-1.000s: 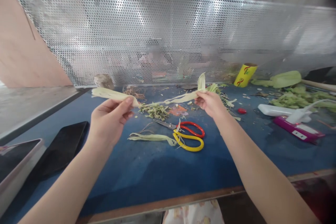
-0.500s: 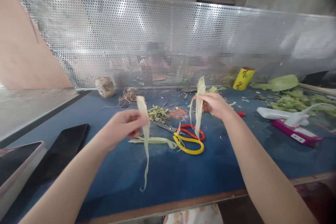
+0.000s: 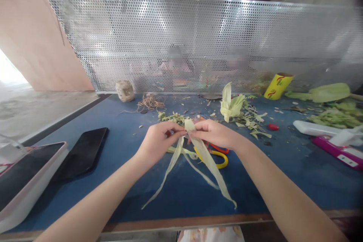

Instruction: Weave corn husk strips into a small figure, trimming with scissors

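My left hand (image 3: 159, 140) and my right hand (image 3: 217, 133) meet above the middle of the table, fingers pinched together. Between them are pale green corn husk strips (image 3: 210, 162); a wide one slants down to the right, with narrower tails below my left hand. Which fingers hold which strip I cannot fully tell. Under the hands lie scissors with red and yellow handles (image 3: 222, 163), their blades hidden. A flat husk strip (image 3: 193, 155) lies beside them. Just behind the hands sits a small pile of green trimmings (image 3: 172, 117).
A husk bundle (image 3: 232, 106) stands right of centre at the back. Along the back are a stone-like block (image 3: 124, 90), brown twine (image 3: 151, 102) and a yellow tube (image 3: 278, 85). Phones (image 3: 85, 151) lie left; a purple device (image 3: 336, 152) lies right. A perforated metal screen (image 3: 195, 22) borders the table.
My hands were apart, each with a husk strip hanging from it. They have come together, the strips now meeting between the fingers. The view has shifted slightly left.
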A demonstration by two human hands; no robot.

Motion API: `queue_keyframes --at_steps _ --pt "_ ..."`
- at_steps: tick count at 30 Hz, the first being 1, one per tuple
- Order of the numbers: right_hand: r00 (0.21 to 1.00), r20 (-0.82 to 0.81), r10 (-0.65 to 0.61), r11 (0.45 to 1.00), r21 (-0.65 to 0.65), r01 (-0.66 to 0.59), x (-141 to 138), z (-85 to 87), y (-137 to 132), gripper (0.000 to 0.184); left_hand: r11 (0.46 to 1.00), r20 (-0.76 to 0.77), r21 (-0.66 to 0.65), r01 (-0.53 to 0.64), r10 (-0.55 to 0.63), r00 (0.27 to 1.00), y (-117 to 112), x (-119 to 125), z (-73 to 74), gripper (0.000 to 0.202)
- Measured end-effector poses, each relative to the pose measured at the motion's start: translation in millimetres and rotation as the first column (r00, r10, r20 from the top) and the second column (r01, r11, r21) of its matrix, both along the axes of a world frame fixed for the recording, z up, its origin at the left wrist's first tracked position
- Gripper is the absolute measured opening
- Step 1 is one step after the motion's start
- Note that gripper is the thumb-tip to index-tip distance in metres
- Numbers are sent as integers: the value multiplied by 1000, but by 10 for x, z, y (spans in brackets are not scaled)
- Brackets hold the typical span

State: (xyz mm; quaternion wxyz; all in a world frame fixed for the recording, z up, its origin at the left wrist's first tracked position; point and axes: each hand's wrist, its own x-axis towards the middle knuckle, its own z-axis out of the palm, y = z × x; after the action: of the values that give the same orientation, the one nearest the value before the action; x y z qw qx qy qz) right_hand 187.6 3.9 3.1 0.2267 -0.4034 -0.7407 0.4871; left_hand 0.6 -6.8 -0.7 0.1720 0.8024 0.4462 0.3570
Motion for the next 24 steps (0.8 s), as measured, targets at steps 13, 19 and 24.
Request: queue_keyframes --at_steps 13,19,24 --pt "996 75 -37 986 -158 49 276 19 153 23 949 208 -33 -313 313 927 249 -276 266 22" --pt "988 91 -121 950 -278 142 315 -146 283 24 987 23 -66 144 -143 990 535 645 484 18" --pt "962 102 -253 942 -198 269 364 -287 400 24 939 105 -127 321 -309 945 903 1523 670 31"
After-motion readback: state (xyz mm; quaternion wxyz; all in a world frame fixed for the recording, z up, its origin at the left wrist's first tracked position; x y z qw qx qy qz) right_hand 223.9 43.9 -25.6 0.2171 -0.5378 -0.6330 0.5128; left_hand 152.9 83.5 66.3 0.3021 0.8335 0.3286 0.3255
